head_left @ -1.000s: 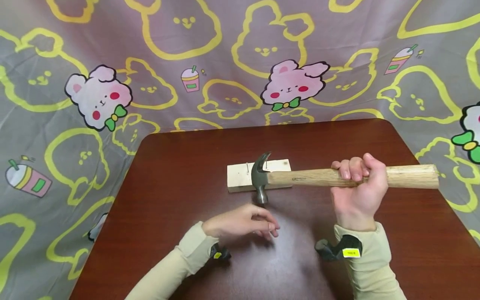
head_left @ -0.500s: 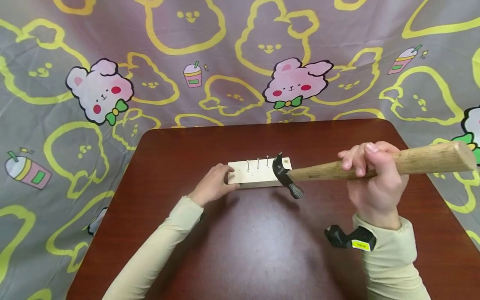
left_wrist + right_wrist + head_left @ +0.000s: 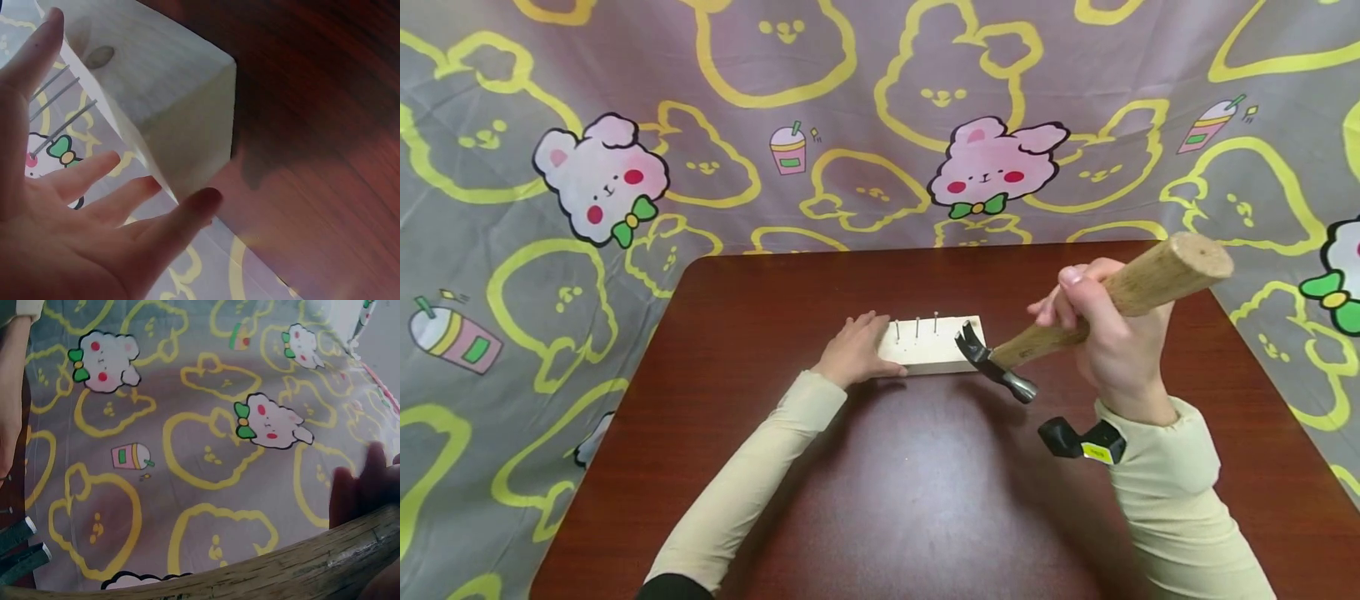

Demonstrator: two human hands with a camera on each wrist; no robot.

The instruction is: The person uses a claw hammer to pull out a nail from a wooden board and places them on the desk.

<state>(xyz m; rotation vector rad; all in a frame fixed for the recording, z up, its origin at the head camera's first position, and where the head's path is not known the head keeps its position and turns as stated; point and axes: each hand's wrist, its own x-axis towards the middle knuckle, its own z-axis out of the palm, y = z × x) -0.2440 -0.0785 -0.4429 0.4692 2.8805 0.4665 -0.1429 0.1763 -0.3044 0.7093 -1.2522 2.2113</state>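
Note:
A pale wooden block (image 3: 940, 353) lies on the table, with three thin nails (image 3: 917, 327) standing upright in its top. My left hand (image 3: 855, 350) is at the block's left end, its thumb at the front side and its fingers spread toward the back. In the left wrist view those fingers look extended and spread around the block's end (image 3: 187, 131); whether they touch is unclear. My right hand (image 3: 1116, 342) grips the wooden handle of a claw hammer (image 3: 1157, 279). The hammer's metal head hangs tilted by the block's right end, claw (image 3: 25, 550) toward the nails.
The dark brown table (image 3: 902, 492) has rounded far corners. A grey and pink curtain (image 3: 850, 83) with cartoon prints hangs behind it and along both sides. Each forearm wears a pale sleeve; a black wrist device (image 3: 1082, 442) sits on the right one.
My left hand has come from the front table to the block's left end, then further right along it. The hammer has moved off the block rightward, and its handle end has tipped up.

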